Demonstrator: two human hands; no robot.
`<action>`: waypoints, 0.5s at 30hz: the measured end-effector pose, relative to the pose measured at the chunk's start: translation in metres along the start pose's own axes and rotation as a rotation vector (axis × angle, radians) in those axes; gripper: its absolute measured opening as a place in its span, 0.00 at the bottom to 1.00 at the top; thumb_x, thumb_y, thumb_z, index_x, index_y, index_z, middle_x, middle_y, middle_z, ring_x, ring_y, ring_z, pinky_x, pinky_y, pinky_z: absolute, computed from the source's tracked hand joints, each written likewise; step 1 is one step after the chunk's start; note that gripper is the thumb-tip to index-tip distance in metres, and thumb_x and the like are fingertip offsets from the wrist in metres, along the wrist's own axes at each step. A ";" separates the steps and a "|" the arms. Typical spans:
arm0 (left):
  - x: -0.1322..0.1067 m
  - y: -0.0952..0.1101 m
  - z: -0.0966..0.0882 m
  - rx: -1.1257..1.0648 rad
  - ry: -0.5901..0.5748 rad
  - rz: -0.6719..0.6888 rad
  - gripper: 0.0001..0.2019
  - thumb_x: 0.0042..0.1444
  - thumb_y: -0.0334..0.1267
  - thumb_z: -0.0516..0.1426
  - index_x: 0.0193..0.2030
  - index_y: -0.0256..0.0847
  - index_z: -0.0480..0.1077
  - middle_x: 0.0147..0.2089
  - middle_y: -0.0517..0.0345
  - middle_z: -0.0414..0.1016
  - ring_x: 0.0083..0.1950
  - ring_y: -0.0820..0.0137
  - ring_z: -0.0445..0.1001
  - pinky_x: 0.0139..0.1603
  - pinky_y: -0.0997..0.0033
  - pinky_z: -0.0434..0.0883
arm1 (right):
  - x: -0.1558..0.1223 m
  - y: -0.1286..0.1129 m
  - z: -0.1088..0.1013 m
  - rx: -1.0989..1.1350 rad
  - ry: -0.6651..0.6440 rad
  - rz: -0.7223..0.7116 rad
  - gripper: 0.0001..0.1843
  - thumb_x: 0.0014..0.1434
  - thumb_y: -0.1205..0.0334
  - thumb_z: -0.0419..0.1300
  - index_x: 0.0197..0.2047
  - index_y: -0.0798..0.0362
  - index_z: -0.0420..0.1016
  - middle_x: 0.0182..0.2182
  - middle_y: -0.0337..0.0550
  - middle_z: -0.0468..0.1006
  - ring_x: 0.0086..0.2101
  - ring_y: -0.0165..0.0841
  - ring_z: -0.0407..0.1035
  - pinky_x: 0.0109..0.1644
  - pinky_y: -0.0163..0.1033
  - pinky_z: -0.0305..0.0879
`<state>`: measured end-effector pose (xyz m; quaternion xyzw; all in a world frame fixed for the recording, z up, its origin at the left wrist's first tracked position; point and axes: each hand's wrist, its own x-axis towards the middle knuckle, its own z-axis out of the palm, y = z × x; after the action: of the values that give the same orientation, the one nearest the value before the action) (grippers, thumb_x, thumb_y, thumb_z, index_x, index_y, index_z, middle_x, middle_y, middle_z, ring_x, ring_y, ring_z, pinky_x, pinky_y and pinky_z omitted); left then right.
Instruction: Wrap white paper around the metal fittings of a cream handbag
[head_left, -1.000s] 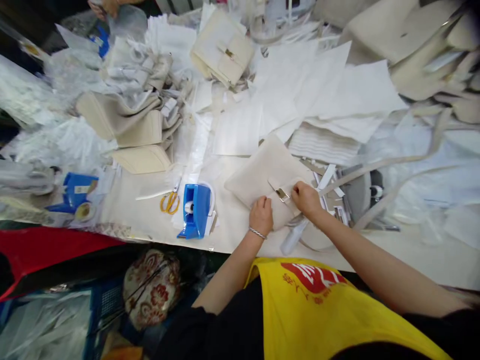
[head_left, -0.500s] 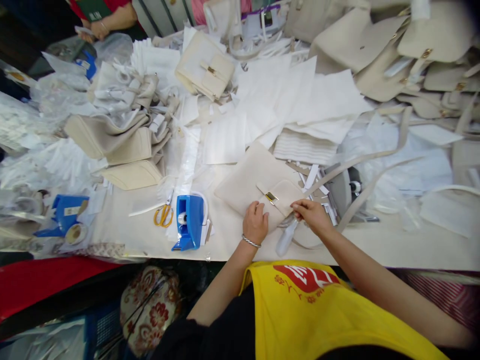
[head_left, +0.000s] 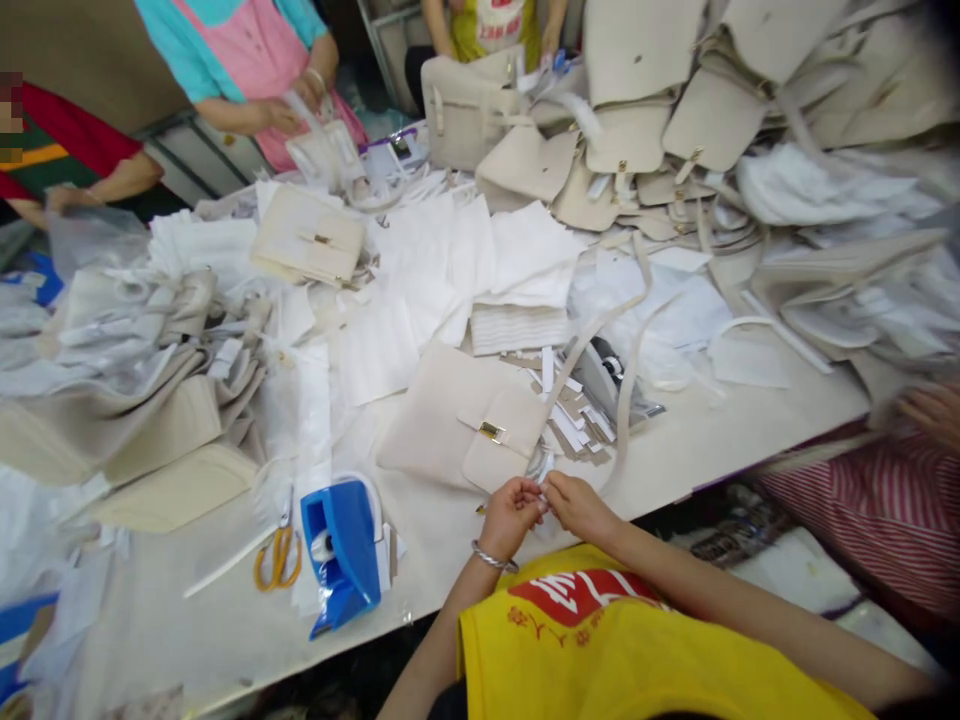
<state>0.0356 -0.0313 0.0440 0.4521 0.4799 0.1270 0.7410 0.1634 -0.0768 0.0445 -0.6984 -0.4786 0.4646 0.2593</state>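
Handbag workshop, packing bench. Cream handbags [head_left: 637, 140] are piling up along the long work table [head_left: 720, 440]; white wrapping sheets [head_left: 450, 260] are lying spread across it; a blue tape dispenser [head_left: 345, 550] and scissors [head_left: 277, 555] are sitting near its edge; several workers [head_left: 255, 70] are standing around it.

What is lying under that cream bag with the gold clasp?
The cream bag lies on the white table, its edge overlapping white sheets. Whatever sits beneath its middle is covered.

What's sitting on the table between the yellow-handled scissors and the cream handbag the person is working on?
A blue tape dispenser stands between the scissors and the cream handbag, with bare tabletop on either side of it, as the head view shows.
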 end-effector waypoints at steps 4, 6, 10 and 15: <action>0.000 0.001 0.008 -0.009 -0.034 0.044 0.12 0.40 0.34 0.56 0.34 0.37 0.60 0.21 0.66 0.64 0.20 0.80 0.62 0.20 0.79 0.59 | -0.005 0.006 0.000 -0.055 0.116 -0.038 0.16 0.55 0.57 0.43 0.18 0.53 0.55 0.15 0.33 0.59 0.20 0.26 0.55 0.24 0.33 0.50; -0.001 0.001 0.010 0.021 -0.092 0.062 0.14 0.42 0.34 0.55 0.38 0.38 0.59 0.23 0.65 0.64 0.21 0.79 0.62 0.21 0.79 0.59 | -0.012 0.012 -0.003 -0.036 0.147 -0.005 0.19 0.54 0.54 0.44 0.16 0.53 0.54 0.13 0.33 0.57 0.18 0.25 0.54 0.23 0.33 0.48; -0.003 0.000 -0.002 0.198 -0.107 0.129 0.14 0.44 0.35 0.54 0.39 0.39 0.61 0.24 0.64 0.64 0.23 0.78 0.64 0.25 0.76 0.62 | -0.042 0.037 -0.017 0.046 0.314 0.132 0.17 0.53 0.53 0.45 0.18 0.52 0.55 0.13 0.32 0.59 0.18 0.26 0.56 0.23 0.33 0.52; 0.002 0.007 -0.050 0.369 0.269 0.304 0.13 0.44 0.40 0.54 0.39 0.40 0.63 0.33 0.57 0.68 0.33 0.71 0.67 0.37 0.70 0.65 | -0.106 0.115 -0.035 0.123 0.452 0.334 0.06 0.49 0.61 0.45 0.28 0.50 0.61 0.22 0.38 0.69 0.24 0.32 0.66 0.28 0.37 0.62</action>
<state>-0.0032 0.0014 0.0418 0.6253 0.5156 0.2062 0.5483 0.2326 -0.2165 0.0098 -0.8363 -0.2578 0.3617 0.3214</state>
